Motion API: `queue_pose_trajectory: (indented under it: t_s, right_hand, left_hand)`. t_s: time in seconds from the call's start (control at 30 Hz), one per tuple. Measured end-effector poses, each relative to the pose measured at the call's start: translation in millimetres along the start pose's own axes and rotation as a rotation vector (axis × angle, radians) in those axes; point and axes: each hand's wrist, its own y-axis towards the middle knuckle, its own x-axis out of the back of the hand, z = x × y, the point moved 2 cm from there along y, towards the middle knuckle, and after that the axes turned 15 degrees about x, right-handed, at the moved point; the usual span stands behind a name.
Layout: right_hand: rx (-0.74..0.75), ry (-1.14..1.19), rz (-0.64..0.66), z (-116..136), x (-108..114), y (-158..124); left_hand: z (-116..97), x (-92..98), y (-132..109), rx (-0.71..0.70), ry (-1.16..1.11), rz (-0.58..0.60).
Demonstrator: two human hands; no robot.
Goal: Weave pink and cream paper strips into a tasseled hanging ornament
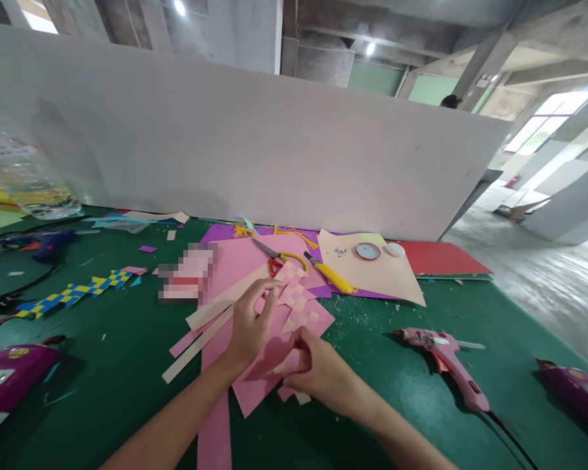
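Observation:
A woven mat of pink and cream paper strips [300,301] lies on a green table [127,365]. My left hand [253,321] rests on the mat's left side, fingers pressing down on the strips. My right hand [319,371] is closed on a pink strip [274,356] at the mat's near edge, folding it up. Loose cream strips [203,326] stick out to the left. A long pink strip [215,431] runs toward me.
Scissors [277,256] and a yellow knife [330,274] lie behind the mat on pink and cream sheets. A pink glue gun [445,362] lies to the right. A blue-yellow woven band [73,294] lies to the left. A grey partition [235,143] stands behind.

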Motion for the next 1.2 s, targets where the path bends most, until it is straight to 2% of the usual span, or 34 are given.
queue_pose_trajectory:
  t_s: [0.13,0.2,0.37,0.43,0.5,0.6,0.73,0.8,0.93,1.2]
  right_hand:
    - [0.033,0.145,-0.051,-6.7,21.8,-1.6]
    - [0.055,0.184,-0.083,-11.1,26.7,-2.1]
    - [0.031,0.161,-0.165,-17.5,30.9,-3.8]
    - [0.02,0.173,-0.137,-17.7,31.8,-4.8]
    - [0.002,0.212,-0.079,-18.2,33.1,-6.0]
    - [-0.011,0.27,-0.032,-20.4,37.8,-7.4]
    - [-0.017,0.286,-0.057,-24.2,46.5,-7.6]
    - [0.001,0.266,-0.056,-23.5,49.5,-7.7]
    - [0.097,0.238,-0.053,-16.3,51.5,-8.4]
    - [0.129,0.076,-0.275,-18.6,43.9,-6.0]
  left_hand:
    - [-3.5,-10.8,-6.1,0.095,-0.069,0.342]
    - [-5.7,-15.0,-8.7,0.112,-0.064,0.475]
    - [-10.0,-20.9,-11.3,0.117,0.044,0.613]
    - [-9.6,-21.6,-10.7,0.16,0.037,0.621]
    - [-7.9,-20.2,-8.2,0.208,-0.02,0.576]
    - [-2.8,-14.9,-0.9,0.274,-0.108,0.458]
    - [4.5,-5.7,9.9,0.326,-0.206,0.258]
    - [6.7,-3.3,12.7,0.343,-0.225,0.208]
    - [7.4,-5.0,12.3,0.358,-0.239,0.242]
    - [0.4,-15.0,2.0,0.341,-0.214,0.383]
